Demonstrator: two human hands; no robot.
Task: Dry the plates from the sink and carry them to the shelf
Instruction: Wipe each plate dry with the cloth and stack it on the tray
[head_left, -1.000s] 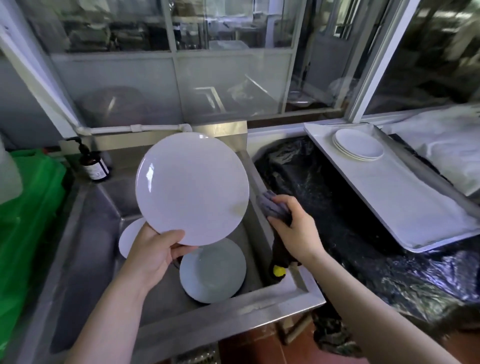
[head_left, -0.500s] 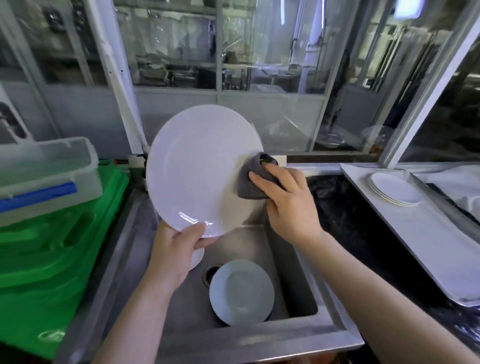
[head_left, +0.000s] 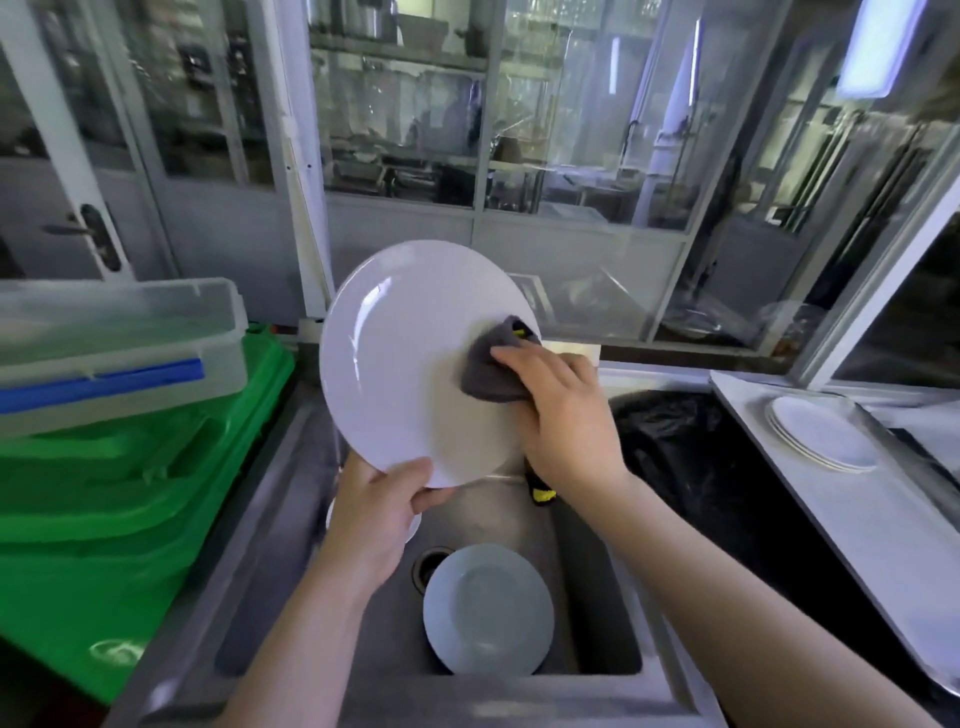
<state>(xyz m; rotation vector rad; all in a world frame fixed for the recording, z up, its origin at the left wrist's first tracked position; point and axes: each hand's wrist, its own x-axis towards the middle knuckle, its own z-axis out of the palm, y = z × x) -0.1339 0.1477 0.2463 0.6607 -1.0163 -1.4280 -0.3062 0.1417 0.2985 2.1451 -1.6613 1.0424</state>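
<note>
The left hand (head_left: 376, 512) grips the lower rim of a white plate (head_left: 410, 358), thumb curled over the front face and fingers hidden behind it. The plate is held tilted, nearly upright, above the steel sink (head_left: 270, 571). The right hand (head_left: 563, 415) presses a grey cloth (head_left: 491, 371) flat against the right part of the plate's face; its fingers (head_left: 524, 361) lie extended on the cloth, and a yellow-edged end of the cloth hangs below the wrist. In the sink basin, a second plate (head_left: 488, 610) lies flat just beside the drain (head_left: 428, 564), and part of another shows behind the left hand. On the right, a stack of plates (head_left: 821, 434) rests on a white tray (head_left: 779, 467). On the left, a clear lidded box (head_left: 119, 348) sits on green bins (head_left: 130, 493).
</note>
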